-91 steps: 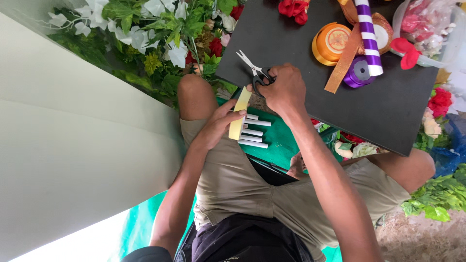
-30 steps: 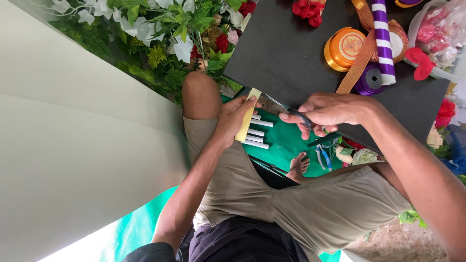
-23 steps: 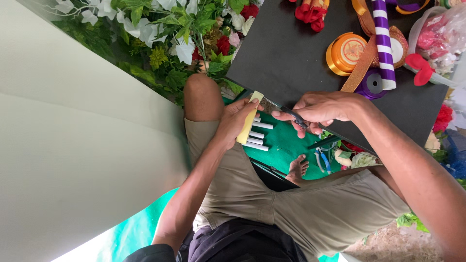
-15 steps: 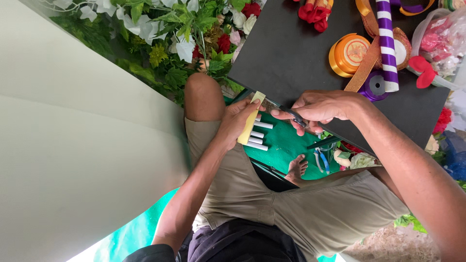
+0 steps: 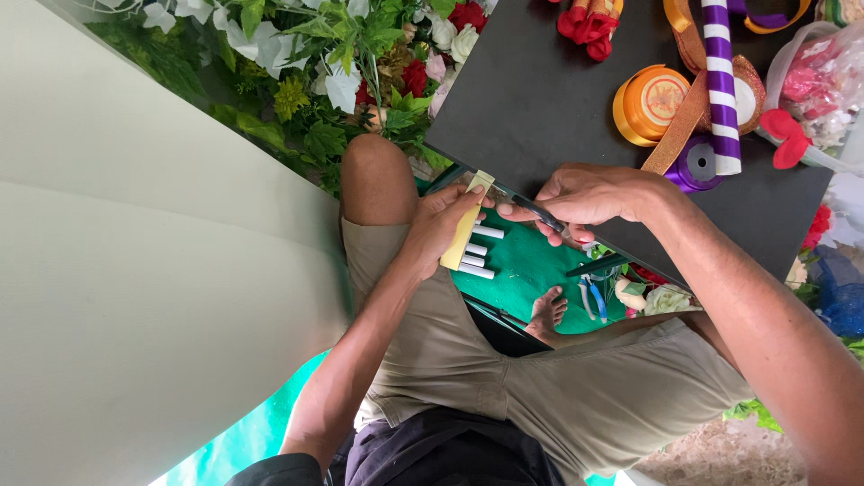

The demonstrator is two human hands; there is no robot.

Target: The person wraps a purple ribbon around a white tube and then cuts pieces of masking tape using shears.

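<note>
My left hand (image 5: 438,227) grips a pale yellow strip (image 5: 466,223) in front of my lap, at the near edge of a black tabletop (image 5: 531,99). My right hand (image 5: 589,195) is closed on a pair of scissors (image 5: 540,214), whose blades point at the top end of the strip. My fingers hide most of the scissors.
On the black top sit an orange ribbon spool (image 5: 650,102), a purple spool (image 5: 693,162), a purple-and-white striped stick (image 5: 722,85) and red petals (image 5: 587,22). Artificial flowers and leaves (image 5: 342,63) crowd the far left. Several white sticks (image 5: 477,256) and pliers (image 5: 589,297) lie on green cloth (image 5: 531,270) below. A pale wall (image 5: 135,270) is at left.
Three seconds ago my right hand held the scissors up on the tabletop edge. It has since come down and right, and the blades have met the strip's top end.
</note>
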